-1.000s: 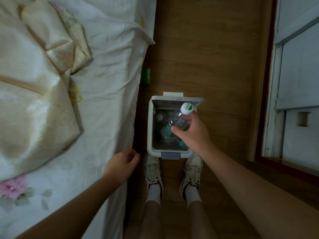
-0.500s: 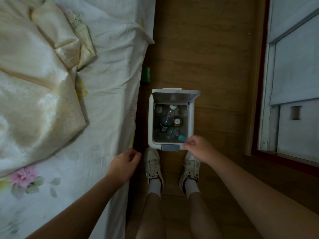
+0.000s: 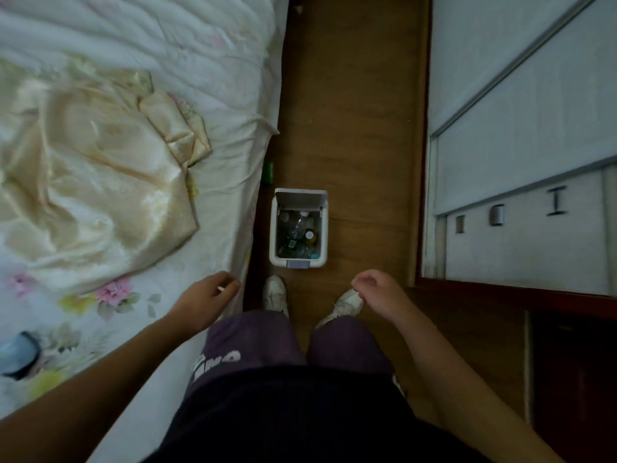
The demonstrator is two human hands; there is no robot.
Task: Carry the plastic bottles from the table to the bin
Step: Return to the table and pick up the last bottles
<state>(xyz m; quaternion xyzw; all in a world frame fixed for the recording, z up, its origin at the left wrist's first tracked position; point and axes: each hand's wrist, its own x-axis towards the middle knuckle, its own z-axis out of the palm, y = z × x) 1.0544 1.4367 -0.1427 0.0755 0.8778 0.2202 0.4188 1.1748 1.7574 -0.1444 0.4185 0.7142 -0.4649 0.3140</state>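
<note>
Plastic bottles (image 3: pixel 298 232) heaped in lidded bin (image 3: pixel 274 228); both hands, left (image 3: pixel 203 300) and right (image 3: pixel 380 295), loosely curled, empty. No worktop visible; remainder unknown.

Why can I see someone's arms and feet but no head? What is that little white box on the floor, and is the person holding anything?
The camera sits on the person's head and looks down, so you see what they see: their own arms, legs and white shoes, never their head. There is just this one view.

The left hand and the right hand are both loosely curled and hold nothing.

The little white box is a bin with its lid flipped up. It stands on the wooden floor just ahead of the feet. Inside it lie several plastic bottles.

On the left is a bed with a flowery sheet and a shiny cream cover lying crumpled on it.
</note>
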